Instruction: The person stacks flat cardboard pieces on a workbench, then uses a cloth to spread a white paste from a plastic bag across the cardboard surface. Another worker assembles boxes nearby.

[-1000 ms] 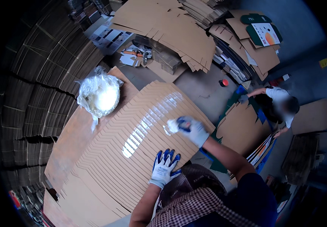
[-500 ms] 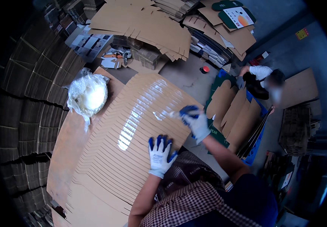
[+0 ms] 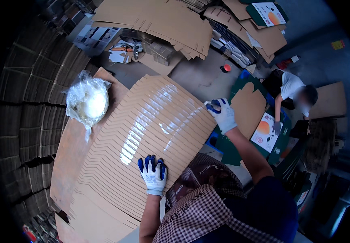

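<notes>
A fanned row of overlapping brown cardboard sheets (image 3: 106, 162) spreads before me, with glossy whitish wet-looking streaks (image 3: 142, 117) across it. My left hand (image 3: 153, 176), in a white glove with blue fingertips, lies on the near part of the fan, fingers spread. At the fan's far right edge is my right hand (image 3: 223, 115), gloved alike. Its fingers are curled together; whatever they hold is too hidden to name. Left of the fan stands a round container (image 3: 92, 101) wrapped in clear plastic, white inside.
The fan lies on a brown board (image 3: 67, 174). Bundled cardboard stacks (image 3: 29, 117) line the left. More flat cardboard (image 3: 154, 16) is piled at the back. On the right, a co-worker (image 3: 294, 87) reaches a gloved hand to a printed green-and-white box sheet (image 3: 266, 129). A red cup-like object (image 3: 226, 68) is on the floor.
My right hand has moved right and up, to the fan's edge. My left hand has slid left and nearer me. The co-worker has shifted, and a printed box sheet now shows beneath their hand.
</notes>
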Demonstrator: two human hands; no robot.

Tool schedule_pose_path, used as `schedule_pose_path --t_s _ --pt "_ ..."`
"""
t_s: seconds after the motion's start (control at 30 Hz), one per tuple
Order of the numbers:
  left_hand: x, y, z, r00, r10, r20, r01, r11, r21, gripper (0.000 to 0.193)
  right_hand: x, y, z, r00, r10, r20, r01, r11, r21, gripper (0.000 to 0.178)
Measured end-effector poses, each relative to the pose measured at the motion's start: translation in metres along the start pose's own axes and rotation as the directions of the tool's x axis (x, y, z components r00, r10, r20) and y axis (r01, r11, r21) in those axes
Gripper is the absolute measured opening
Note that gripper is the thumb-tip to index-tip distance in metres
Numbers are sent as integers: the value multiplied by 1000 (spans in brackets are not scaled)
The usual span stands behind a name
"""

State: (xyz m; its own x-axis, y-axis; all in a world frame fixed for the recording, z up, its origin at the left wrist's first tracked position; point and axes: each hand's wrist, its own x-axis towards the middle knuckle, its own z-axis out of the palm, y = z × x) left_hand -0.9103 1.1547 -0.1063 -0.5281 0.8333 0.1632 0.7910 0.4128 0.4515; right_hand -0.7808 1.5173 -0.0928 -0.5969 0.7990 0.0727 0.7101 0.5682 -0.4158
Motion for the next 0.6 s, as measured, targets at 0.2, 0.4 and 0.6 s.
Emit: schedule_pose_path --t_s 0.2,0.4,0.6 --pt "13 7 -2 1000 -4 24 4 1000 27 34 -72 -121 66 886 -59 460 -331 613 717 51" --pt "17 9 -9 998 -42 40 43 999 -14 31 19 -70 90 971 173 165 -233 835 498 48" --pt "15 9 -6 999 -38 24 39 999 -20 30 -7 -92 67 958 -88 273 -112 761 639 43"
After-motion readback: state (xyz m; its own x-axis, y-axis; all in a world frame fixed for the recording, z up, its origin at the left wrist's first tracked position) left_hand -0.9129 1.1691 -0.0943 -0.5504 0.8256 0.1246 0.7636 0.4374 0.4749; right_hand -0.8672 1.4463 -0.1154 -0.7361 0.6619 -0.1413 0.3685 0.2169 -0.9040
